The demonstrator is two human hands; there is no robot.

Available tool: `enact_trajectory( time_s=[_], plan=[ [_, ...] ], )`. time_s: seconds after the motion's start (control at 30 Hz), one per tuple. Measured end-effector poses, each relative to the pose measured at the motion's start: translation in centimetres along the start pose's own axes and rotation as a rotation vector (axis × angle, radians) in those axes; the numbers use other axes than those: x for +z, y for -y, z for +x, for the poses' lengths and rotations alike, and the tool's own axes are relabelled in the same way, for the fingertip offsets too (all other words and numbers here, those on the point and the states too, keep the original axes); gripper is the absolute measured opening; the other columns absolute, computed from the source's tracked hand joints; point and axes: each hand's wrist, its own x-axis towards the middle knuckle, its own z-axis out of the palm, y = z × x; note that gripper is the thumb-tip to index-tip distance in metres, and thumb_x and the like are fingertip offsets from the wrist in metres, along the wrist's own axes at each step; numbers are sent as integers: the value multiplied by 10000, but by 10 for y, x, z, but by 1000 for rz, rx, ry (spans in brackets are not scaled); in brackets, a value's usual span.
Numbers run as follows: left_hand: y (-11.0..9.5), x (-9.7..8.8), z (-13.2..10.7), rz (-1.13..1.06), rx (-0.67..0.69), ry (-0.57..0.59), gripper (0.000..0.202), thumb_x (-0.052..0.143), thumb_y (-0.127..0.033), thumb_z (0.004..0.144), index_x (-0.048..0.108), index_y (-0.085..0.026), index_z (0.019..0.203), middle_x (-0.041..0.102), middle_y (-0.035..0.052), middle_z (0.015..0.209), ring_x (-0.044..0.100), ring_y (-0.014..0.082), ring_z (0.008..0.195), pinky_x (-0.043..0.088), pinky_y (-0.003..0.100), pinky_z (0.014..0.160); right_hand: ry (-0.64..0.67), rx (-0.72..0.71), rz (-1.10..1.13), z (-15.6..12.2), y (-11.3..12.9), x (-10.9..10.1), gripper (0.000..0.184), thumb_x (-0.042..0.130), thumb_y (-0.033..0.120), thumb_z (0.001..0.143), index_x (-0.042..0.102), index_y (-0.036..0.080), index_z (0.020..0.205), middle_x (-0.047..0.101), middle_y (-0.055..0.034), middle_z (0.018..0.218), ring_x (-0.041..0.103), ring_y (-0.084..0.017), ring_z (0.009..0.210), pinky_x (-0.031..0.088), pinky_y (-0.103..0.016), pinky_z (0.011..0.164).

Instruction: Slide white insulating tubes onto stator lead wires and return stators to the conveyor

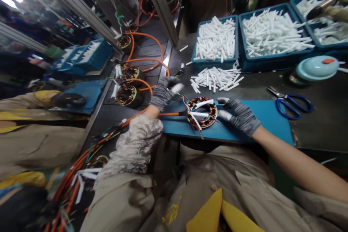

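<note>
A ring-shaped motor stator (211, 120) with copper windings lies on a blue mat (244, 130). White sleeves (202, 115) cover some of its wires, and an orange cable (170, 114) leaves its left side. My left hand (165, 92), in a grey glove with pale fingertips, hovers up and left of the stator, thumb and fingers apart and holding nothing I can see. On the other side, my right hand (239, 114) in a similar glove has its fingers spread close to the ring's right edge. Whether those fingertips touch the ring I cannot tell.
Loose white tubes (216, 79) lie behind the mat, before blue bins (241, 63) full of them. Blue-handled scissors (292, 105) and a light-blue lidded container (317, 69) are at right. More stators (127, 95) with orange cables line the left, beside a metal post (163, 7).
</note>
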Motion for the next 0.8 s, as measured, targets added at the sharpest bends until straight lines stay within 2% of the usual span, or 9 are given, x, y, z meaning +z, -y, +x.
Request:
enact_trajectory(
  time_s=[0.07,0.13,0.2,0.3,0.43,0.57,0.63,0.7,0.8],
  plan=[
    [33,-7,11,293,-57,120,322,561,-284,950,674,-168,1228,698,122,1230,662,257,1114,522,388,983,-14,-24,-18,3,6,0,425,644,443,926,665,233,1295,738,-111,1176,715,-311,1057,576,-551,980],
    [56,-6,17,394,-50,234,281,586,-240,915,714,-189,1160,700,120,1212,658,267,1092,508,398,970,-24,-38,-24,5,10,2,405,633,425,932,665,233,1287,740,-108,1179,716,-306,1054,577,-546,978],
    [67,-1,18,397,-17,285,241,575,-207,909,740,-206,1085,705,114,1193,645,261,1100,489,389,971,-29,-39,-35,5,13,2,394,627,422,936,661,248,1287,741,-99,1177,725,-291,1013,583,-536,961],
    [68,4,19,408,14,296,230,557,-209,918,748,-207,1046,705,127,1189,622,270,1130,466,391,967,-60,-26,-75,-3,11,-3,399,639,435,929,665,248,1280,746,-99,1140,733,-284,957,594,-526,923],
    [43,-2,36,389,1,152,326,512,-326,975,709,-161,1177,676,166,1254,617,309,1152,464,427,982,-135,-1,-115,-13,8,-18,385,644,448,928,676,248,1256,748,-98,1111,735,-274,931,599,-504,914],
    [-15,-8,51,246,126,66,480,591,-388,964,602,-177,1395,691,100,1284,643,242,1151,480,354,1039,-163,9,-137,-11,17,-26,361,635,431,939,681,253,1250,748,-96,1126,733,-268,937,594,-498,935],
    [-43,-13,42,75,251,30,587,646,-371,940,532,-159,1475,714,94,1238,668,229,1112,509,352,1025,-157,-23,-137,-13,24,-27,342,635,414,944,693,252,1239,750,-94,1116,732,-272,948,594,-493,933],
    [-61,-18,21,-116,393,45,519,635,-354,959,575,-160,1437,731,90,1192,691,214,1079,536,349,1006,-133,-84,-141,-21,29,-27,288,633,389,950,723,267,1195,756,-84,1104,729,-279,989,589,-482,948],
    [-69,-23,-19,-262,617,224,329,593,-375,1003,710,-192,1249,721,97,1233,689,198,1141,540,343,1038,-44,-184,-123,-36,30,-23,283,585,347,985,732,303,1222,753,-71,1210,711,-283,1106,561,-468,1013]
  ],
)
